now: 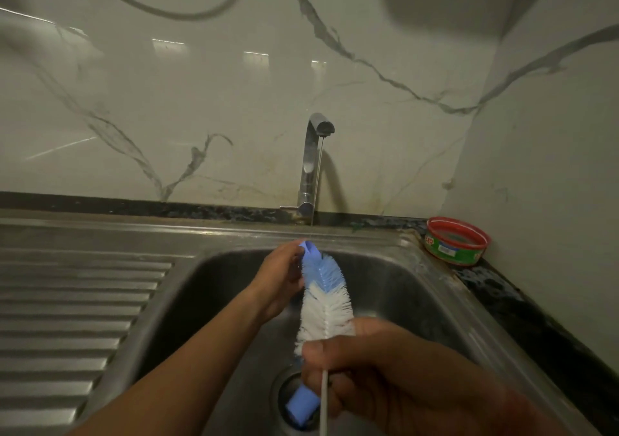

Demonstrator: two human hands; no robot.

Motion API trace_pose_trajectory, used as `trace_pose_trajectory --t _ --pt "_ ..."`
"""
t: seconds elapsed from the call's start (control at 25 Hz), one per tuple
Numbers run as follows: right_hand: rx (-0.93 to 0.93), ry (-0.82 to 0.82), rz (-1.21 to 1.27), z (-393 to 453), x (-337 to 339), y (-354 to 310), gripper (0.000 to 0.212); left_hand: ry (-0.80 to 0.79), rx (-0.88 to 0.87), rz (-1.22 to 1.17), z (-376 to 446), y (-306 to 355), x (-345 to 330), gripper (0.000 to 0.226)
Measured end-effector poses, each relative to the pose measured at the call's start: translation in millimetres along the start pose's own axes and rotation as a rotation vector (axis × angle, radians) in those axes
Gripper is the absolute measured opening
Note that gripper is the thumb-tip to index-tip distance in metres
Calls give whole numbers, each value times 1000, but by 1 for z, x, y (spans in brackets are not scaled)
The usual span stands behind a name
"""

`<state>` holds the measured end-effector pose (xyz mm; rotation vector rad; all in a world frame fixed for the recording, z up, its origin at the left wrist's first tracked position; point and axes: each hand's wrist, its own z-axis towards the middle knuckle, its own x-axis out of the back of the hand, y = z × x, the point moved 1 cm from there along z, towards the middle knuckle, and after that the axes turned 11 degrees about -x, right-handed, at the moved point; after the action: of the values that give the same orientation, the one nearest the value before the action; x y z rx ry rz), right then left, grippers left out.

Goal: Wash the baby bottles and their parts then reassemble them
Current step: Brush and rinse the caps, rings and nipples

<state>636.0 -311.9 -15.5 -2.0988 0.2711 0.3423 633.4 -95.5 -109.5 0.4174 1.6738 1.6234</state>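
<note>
A bottle brush [326, 305] with blue and white bristles slants over the sink basin [412, 305]. My left hand [279, 283] pinches its blue tip at the far end, under a thin stream from the tap [313, 164]. My right hand [378, 375], close to the camera, grips the brush's thin white wire stem just below the bristles. A blue plastic piece [301, 405], seemingly the brush's handle end, shows below my right hand over the drain [284, 388]. No bottle or bottle part is visible.
A ribbed steel draining board [77, 315] lies to the left of the basin. A red and green round tub [455, 241] stands on the dark counter at the right corner. Marble-patterned wall panels rise behind and to the right.
</note>
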Motion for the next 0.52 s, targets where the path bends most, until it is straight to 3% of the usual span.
trace_pose_trajectory --t 0.08,0.24,0.52 --pt "55 62 37 5 4 0 12 -52 9 -89 -5 0 0 39" --pt "59 115 48 10 15 -2 5 -172 -30 -44 -12 2 -7 36" --pt "18 92 -9 17 24 -1 12 -183 1 -26 -7 2 1 45"
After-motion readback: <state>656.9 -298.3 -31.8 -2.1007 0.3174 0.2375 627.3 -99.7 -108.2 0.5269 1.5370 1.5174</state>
